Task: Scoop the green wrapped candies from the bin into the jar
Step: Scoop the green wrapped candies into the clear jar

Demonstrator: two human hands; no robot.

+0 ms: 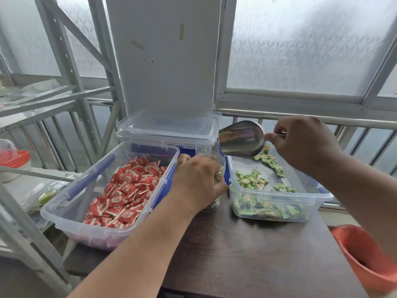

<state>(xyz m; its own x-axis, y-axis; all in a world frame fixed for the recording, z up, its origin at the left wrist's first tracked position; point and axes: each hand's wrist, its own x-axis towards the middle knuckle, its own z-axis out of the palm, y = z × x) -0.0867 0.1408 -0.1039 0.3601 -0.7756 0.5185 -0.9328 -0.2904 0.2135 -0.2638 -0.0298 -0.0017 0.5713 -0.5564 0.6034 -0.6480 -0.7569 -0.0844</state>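
A clear plastic bin (318,195) at the right holds green wrapped candies (253,181), spread thin over its bottom. My left hand (198,181) grips a clear jar (221,166) standing on the dark table between the two bins; some candies show through its lower wall. My right hand (305,143) holds the handle of a metal scoop (240,138), tilted with its mouth pointing left and down just above the jar's opening. My left hand hides most of the jar.
A clear bin of red wrapped candies (126,190) sits at the left. A lidded clear box (167,130) stands behind, under a white panel. An orange bucket (365,254) is at the lower right. Metal shelving fills the left side; a railing runs behind.
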